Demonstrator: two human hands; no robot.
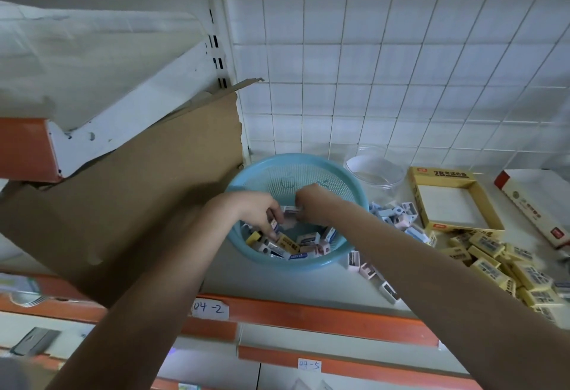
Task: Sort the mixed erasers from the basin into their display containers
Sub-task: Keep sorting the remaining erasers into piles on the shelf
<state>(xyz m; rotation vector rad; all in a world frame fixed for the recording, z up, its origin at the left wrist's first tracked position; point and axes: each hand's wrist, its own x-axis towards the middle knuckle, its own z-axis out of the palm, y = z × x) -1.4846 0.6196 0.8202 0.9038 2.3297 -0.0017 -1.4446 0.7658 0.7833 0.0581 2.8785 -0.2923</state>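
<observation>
Over the blue basin [309, 262] we note the right hand [311, 204], its curled fingers pinching a pale eraser [290, 210]. The left hand [256, 209] curls its fingers into the mixed erasers [303, 243] inside; we cannot tell its grip. A yellow display box [417, 195] stands right of the basin.

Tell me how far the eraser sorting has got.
Done: yellow erasers and pastel erasers lie in separate heaps right of the blue basin. In hand: the right hand pinches a pale eraser over the basin; the left hand digs among the mixed erasers, grip unclear. Left: many remain in the basin, and the yellow display box and clear jar look unfilled.
</observation>
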